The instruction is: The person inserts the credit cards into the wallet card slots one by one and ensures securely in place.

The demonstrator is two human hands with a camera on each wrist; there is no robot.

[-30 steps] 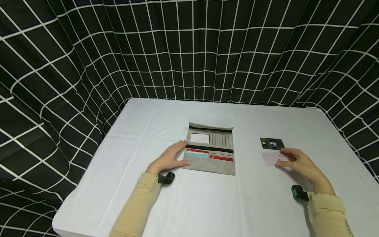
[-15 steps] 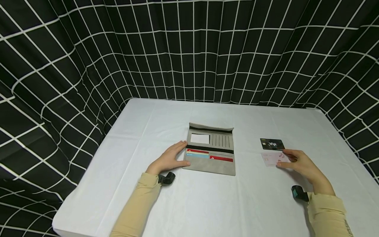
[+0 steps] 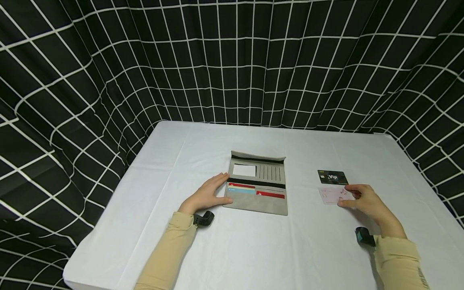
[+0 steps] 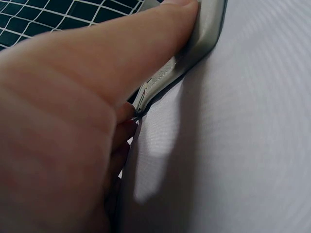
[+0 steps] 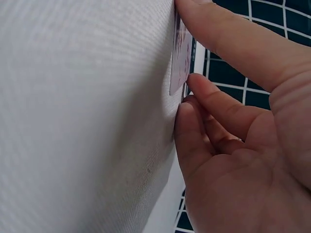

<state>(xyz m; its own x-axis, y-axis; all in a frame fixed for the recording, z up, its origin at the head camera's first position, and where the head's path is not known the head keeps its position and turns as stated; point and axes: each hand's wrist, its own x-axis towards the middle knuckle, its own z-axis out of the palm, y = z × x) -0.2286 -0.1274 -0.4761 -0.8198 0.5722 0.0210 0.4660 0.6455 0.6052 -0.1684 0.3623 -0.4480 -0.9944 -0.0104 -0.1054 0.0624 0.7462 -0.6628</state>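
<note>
We see two hands at a table (image 3: pixel 304 241): the right hand (image 3: pixel 369 201) pinching a pink card (image 3: pixel 330 195), the left hand (image 3: pixel 204 195) on an open grey wallet (image 3: pixel 268 205).
The right hand hides the pink card's right end, just below a black card (image 3: pixel 332 177); both sleeves (image 3: pixel 166 253) leave the frame. The left fingers lie relaxed at the wallet's left edge, thumb on its lower corner. White cloth stretches between wallet and cards. Since half a second ago, the right forearm has shifted slightly left.
</note>
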